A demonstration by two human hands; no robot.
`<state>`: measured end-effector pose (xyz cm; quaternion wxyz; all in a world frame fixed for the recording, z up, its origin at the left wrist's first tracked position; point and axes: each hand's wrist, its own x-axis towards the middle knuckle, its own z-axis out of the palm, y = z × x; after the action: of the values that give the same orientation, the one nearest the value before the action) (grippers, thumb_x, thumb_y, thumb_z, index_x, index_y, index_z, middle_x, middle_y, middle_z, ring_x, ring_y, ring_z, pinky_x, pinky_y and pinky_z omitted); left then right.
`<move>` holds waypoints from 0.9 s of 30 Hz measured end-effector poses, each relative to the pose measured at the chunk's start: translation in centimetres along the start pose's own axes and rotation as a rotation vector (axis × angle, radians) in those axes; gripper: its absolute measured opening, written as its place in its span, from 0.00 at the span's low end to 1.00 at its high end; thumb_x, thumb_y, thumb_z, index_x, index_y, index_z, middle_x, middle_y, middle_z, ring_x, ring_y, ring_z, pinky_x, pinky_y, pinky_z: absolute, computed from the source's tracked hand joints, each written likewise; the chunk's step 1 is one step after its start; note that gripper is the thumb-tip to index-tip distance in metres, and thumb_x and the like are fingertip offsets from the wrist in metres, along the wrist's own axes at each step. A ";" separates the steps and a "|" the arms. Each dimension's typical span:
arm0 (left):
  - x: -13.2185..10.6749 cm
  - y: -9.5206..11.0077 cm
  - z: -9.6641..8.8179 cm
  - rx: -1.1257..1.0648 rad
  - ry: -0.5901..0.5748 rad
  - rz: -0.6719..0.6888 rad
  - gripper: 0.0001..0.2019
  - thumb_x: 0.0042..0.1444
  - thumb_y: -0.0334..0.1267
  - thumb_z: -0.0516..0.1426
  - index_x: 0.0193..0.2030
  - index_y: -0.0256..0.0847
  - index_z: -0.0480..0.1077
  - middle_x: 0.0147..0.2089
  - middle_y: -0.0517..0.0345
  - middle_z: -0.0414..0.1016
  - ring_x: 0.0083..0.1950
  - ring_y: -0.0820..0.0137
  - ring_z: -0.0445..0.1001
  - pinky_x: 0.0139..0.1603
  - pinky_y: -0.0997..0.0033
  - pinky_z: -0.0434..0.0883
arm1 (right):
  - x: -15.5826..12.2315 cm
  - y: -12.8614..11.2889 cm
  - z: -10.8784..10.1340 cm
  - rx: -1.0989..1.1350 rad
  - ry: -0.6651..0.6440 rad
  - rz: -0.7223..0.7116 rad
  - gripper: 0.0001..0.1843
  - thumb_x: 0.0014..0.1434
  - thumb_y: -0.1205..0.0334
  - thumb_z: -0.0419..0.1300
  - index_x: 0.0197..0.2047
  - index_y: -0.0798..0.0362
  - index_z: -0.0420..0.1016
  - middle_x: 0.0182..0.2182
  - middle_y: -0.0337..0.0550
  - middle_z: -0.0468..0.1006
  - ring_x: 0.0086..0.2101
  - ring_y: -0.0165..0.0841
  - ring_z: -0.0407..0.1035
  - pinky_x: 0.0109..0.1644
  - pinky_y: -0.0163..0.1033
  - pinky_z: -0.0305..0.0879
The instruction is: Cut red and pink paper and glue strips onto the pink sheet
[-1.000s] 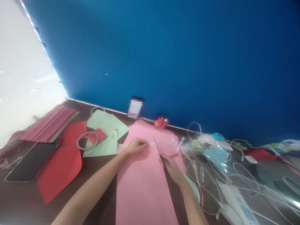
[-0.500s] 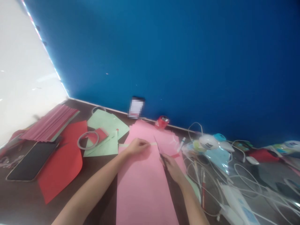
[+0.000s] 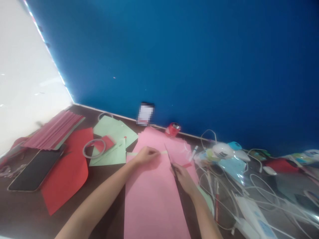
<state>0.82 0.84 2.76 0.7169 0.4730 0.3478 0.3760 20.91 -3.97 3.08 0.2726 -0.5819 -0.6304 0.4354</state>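
A large sheet of pink paper (image 3: 154, 202) lies in front of me, with more pink sheets (image 3: 154, 134) beyond it. Across its upper part runs a narrow pale strip (image 3: 163, 152). My left hand (image 3: 148, 155) rests over this strip, its fingers drawn together and pinching or pressing it; the exact grip is hidden. My right hand (image 3: 183, 177) is closed around the dark handles of a pair of scissors (image 3: 168, 154). The blades point away from me, near the right end of the strip and the paper's right edge.
Green sheets (image 3: 112, 129), a tape roll (image 3: 86, 151), red paper (image 3: 67, 179), a phone (image 3: 35, 172) and a folded pink stack (image 3: 53, 131) lie left. A red can (image 3: 172, 129) stands by the blue wall (image 3: 174, 66). White cables (image 3: 261, 196) and plastic packets (image 3: 231, 162) crowd the right.
Almost nothing differs; the view has shifted very slightly. Both hands and the scissors keep their places over the pink paper.
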 end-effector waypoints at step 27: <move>0.2 -0.2 -0.2 -0.022 0.022 -0.021 0.17 0.44 0.40 0.56 0.19 0.41 0.47 0.22 0.64 0.46 0.21 0.79 0.49 0.19 0.76 0.48 | -0.1 -0.6 -0.2 0.021 -0.006 0.009 0.23 0.54 0.41 0.53 0.26 0.54 0.66 0.21 0.36 0.64 0.25 0.29 0.58 0.29 0.34 0.56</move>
<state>0.81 1.00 2.48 0.7220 0.4575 0.3563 0.3774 20.83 -4.02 3.71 0.2749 -0.5805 -0.6240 0.4451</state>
